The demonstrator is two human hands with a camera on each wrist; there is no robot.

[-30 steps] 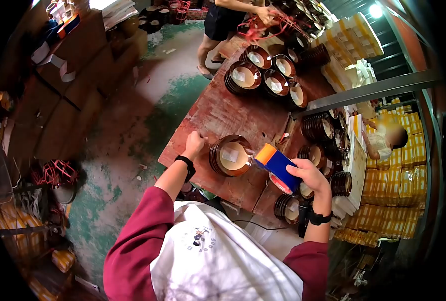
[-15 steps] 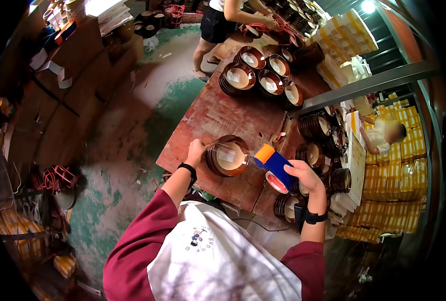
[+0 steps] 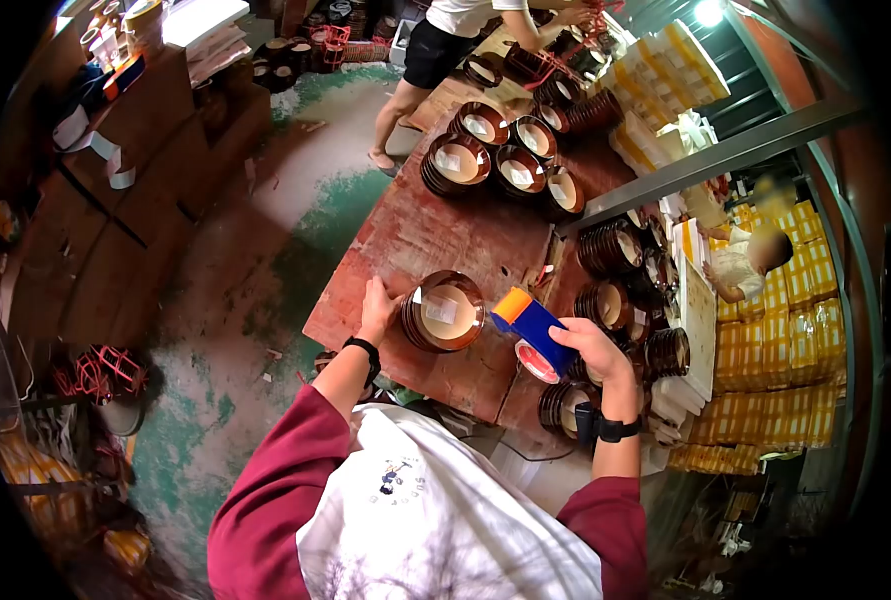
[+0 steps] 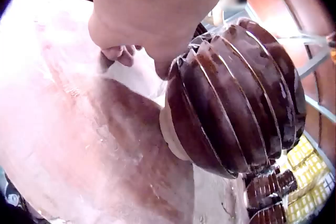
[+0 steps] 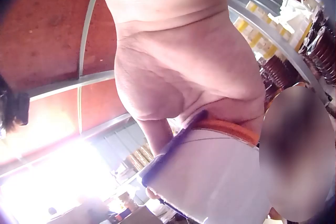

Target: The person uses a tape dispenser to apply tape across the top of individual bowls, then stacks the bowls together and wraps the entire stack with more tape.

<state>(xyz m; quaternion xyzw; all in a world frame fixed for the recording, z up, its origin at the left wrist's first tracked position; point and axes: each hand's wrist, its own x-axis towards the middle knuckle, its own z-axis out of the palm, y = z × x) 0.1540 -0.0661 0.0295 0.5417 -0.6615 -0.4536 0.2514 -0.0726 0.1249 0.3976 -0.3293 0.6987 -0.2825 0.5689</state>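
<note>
My left hand (image 3: 376,303) presses its fingers against the side of the bowl stack (image 3: 443,312) near the table's (image 3: 435,235) front edge, while my right hand (image 3: 590,350) is clamped on the tape gun (image 3: 532,325) just right of the stack.

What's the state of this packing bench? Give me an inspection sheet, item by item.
Surface: worn red table, bare in the middle.
Job's things: bowl stack at the near edge, a paper slip inside; tape dispenser, blue and orange, just right of it.
Clutter: more bowl stacks at the far end and along the right side.
Hands: left hand rests against the stack's side; right hand grips the dispenser.
Cables: a thin cable below the table's near edge.
Surroundings: yellow packs on the right, cartons on the left, another person at the far end.
</note>
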